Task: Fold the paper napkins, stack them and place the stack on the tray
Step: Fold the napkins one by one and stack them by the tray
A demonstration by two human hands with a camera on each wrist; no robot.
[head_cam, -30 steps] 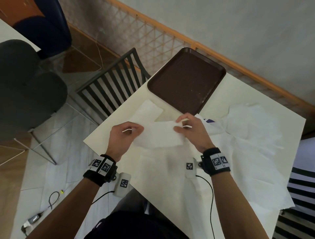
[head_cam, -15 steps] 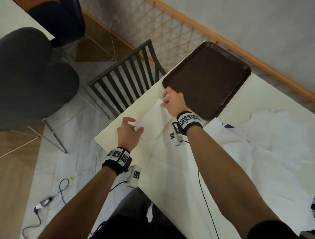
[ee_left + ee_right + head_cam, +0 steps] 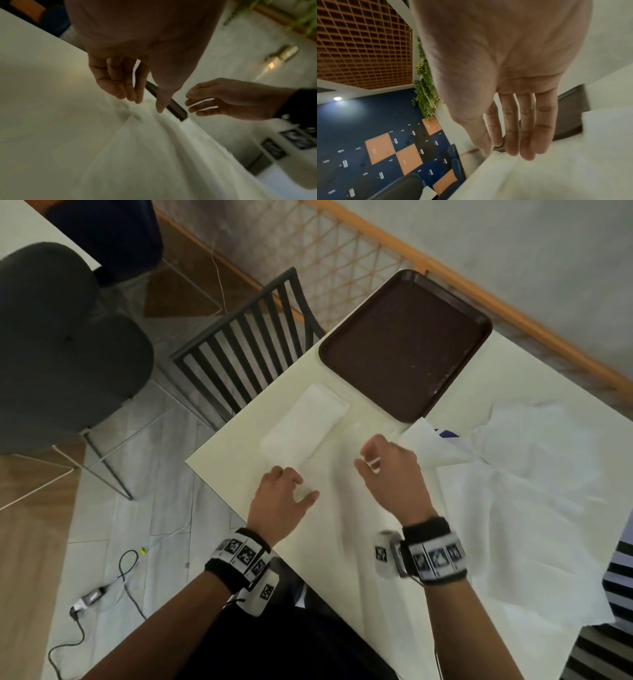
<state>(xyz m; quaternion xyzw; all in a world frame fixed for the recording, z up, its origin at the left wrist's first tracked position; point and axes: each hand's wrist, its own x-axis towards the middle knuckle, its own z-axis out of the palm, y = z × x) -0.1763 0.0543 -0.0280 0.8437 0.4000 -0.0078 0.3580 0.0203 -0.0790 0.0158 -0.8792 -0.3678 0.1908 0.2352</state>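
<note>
A folded white napkin stack (image 3: pixel 305 422) lies on the cream table (image 3: pixel 233 460), just left of the empty dark brown tray (image 3: pixel 404 347). My left hand (image 3: pixel 294 487) hovers near its close end, fingers loosely curled and holding nothing (image 3: pixel 142 101). My right hand (image 3: pixel 370 460) hangs beside it with straight, relaxed fingers (image 3: pixel 505 152) and is also empty. Both hands are over a spread-out white napkin (image 3: pixel 154 155). More unfolded napkins (image 3: pixel 531 491) lie crumpled on the right of the table.
A black slatted chair (image 3: pixel 246 347) stands against the table's far left edge, and a grey padded chair (image 3: pixel 61 344) stands further left. A cable (image 3: pixel 102 594) lies on the floor. A wooden lattice rail (image 3: pixel 359 244) runs behind the tray.
Both hands laid the folded napkin on the one beside the tray, let go and drew back toward me. They now hover empty over the spread napkin.
</note>
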